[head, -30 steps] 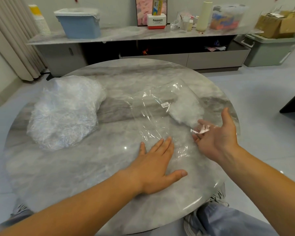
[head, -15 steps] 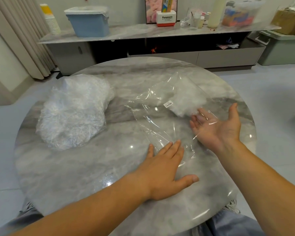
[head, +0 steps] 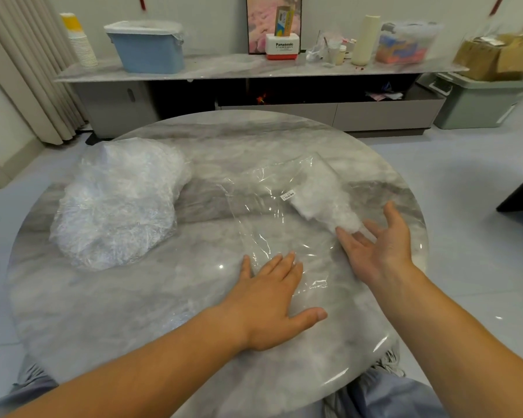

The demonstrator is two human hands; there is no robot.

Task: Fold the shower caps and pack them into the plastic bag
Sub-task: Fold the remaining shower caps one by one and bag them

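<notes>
Packing barely begun: left hand (head: 269, 306), grip flat open, pins the plastic bag (head: 272, 218) to the tabletop (head: 133, 312); right hand (head: 381, 248), grip open and empty, touches the bagged caps (head: 323, 200) at its fingertips; the unfolded pile of shower caps (head: 115, 203) lies well left of both.

Clear plastic bag (head: 272, 218) flat mid-table, folded shower caps (head: 326, 200) inside, loose cap heap (head: 115, 203) left
</notes>
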